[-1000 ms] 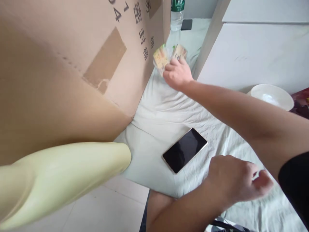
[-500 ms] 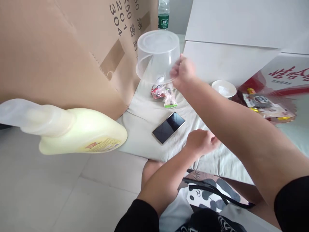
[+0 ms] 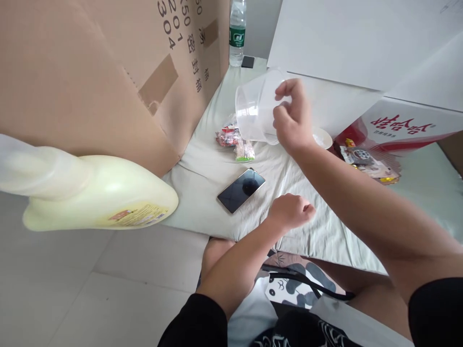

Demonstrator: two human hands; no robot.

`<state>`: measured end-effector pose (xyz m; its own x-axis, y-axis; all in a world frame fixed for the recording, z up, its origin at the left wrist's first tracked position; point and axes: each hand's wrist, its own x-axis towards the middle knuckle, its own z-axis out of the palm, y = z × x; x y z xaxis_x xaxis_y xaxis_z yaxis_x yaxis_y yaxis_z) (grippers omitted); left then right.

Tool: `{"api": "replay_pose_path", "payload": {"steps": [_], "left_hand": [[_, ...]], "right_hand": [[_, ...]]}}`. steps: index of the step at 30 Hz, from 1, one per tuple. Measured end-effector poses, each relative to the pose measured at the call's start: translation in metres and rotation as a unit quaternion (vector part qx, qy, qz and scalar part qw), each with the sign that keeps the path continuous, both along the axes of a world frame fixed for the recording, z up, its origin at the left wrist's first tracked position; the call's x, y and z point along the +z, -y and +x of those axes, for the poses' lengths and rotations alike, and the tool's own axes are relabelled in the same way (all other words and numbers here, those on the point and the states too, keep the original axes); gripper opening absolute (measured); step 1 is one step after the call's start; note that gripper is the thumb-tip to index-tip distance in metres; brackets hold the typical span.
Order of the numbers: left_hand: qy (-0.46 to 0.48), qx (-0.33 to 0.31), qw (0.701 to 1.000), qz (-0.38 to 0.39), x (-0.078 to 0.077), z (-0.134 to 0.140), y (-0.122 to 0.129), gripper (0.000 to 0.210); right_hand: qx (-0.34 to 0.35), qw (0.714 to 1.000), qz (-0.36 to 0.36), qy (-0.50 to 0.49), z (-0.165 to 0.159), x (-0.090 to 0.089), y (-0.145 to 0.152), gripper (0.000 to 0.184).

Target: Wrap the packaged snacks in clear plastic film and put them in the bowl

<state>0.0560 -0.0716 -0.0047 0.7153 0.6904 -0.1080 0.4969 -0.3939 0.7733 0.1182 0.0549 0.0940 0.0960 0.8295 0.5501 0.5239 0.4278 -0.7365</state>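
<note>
My right hand (image 3: 293, 113) is closed at the right, wider end of a clear plastic tub (image 3: 253, 108), with fingers curled at its rim. The tub is tipped on its side in the air, its narrower base facing left. Below and left of it lie small wrapped snacks (image 3: 228, 137) in red and clear packets. My left hand (image 3: 291, 211) rests as a fist on the pale cloth (image 3: 197, 193), with nothing visible in it. A dark-screened phone (image 3: 241, 190) lies flat to the left of that fist.
At the left stands a large cream pump bottle (image 3: 104, 193) beside a cardboard box (image 3: 108, 96). A water bottle (image 3: 237, 38) and a small black square (image 3: 248, 62) are at the back. Behind my right arm are a white bowl (image 3: 321, 138) and snack packets (image 3: 369, 161) by white boxes (image 3: 325, 43).
My right hand has tipped the tub from upside down onto its side and moved it right. The snacks show more fully. My left fist stays on the cloth; the view has shifted slightly.
</note>
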Motion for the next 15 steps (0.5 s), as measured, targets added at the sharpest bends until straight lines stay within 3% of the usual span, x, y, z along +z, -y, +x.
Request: {"api": "replay_pose_path", "payload": {"steps": [3, 6, 11, 15], "left_hand": [[-0.017, 0.001, 1.000, -0.003, 0.001, -0.006, -0.007, 0.035], [-0.025, 0.009, 1.000, -0.007, 0.004, -0.008, -0.013, 0.035], [-0.023, 0.003, 1.000, -0.012, 0.007, 0.001, -0.008, 0.035], [-0.029, -0.005, 0.999, -0.021, 0.004, 0.008, 0.000, 0.035]], "right_hand": [[-0.011, 0.977, 0.052, 0.205, 0.011, -0.007, 0.020, 0.033], [-0.040, 0.941, 0.031, 0.334, 0.040, -0.035, 0.038, 0.041], [-0.067, 0.869, -0.087, 0.482, 0.072, -0.084, 0.037, 0.043], [-0.118, 0.840, -0.109, 0.518, 0.072, -0.092, 0.030, 0.040]]}}
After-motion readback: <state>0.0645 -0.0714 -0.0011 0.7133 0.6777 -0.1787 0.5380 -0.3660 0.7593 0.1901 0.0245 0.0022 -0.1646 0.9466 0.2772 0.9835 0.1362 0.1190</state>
